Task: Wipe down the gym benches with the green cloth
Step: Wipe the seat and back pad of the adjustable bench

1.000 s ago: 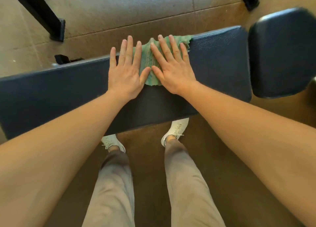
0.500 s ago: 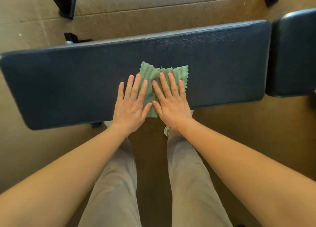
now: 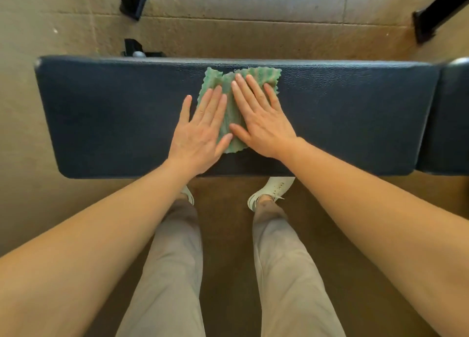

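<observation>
Pushed farther across, ribbed green cloth lies under flat, spread left hand and right hand on pebbled bench.

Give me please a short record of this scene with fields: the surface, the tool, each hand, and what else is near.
surface: dark blue padded bench, long side across the view
tool: green cloth lying flat on the bench, near its far edge
left hand: flat, fingers spread, pressing on the cloth's left part
right hand: flat, pressing on the cloth's right part
nearby: second pad at right; white shoes below the bench
</observation>
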